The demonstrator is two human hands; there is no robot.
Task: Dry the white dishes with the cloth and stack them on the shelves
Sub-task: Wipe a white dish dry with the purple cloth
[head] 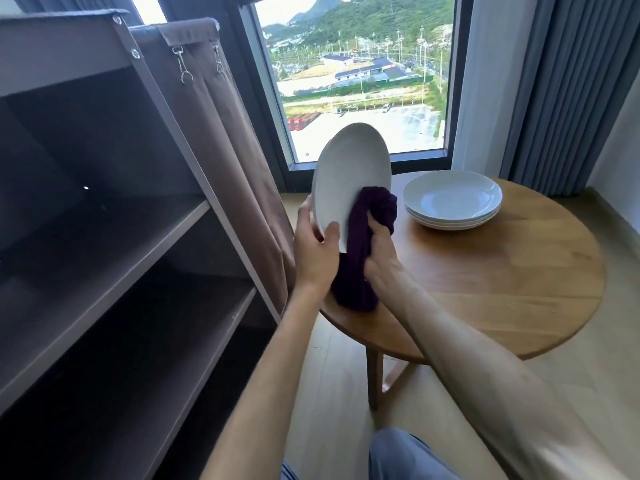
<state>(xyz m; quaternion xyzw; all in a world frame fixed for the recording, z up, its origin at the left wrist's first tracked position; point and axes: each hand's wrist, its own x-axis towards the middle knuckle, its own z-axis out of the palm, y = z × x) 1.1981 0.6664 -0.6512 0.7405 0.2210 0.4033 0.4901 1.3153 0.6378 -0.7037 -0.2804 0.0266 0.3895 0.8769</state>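
Note:
A white plate point(349, 174) stands tilted on edge above the round wooden table point(502, 282). My left hand point(317, 251) grips its lower rim, thumb on the face and fingers behind. My right hand point(379, 252) holds a bunched dark purple cloth point(360, 244) against the plate's lower right face; the cloth hangs down to the tabletop. A stack of white dishes point(452, 199) rests at the table's far side. The dark brown shelves point(114, 244) stand to the left with nothing on the boards I can see.
The shelf unit's rolled fabric cover point(221, 133) hangs between the shelves and the table. Behind the table are a large window point(356, 74) and grey curtains point(561, 98). My knees point(398, 455) show at the bottom edge, above the light wooden floor.

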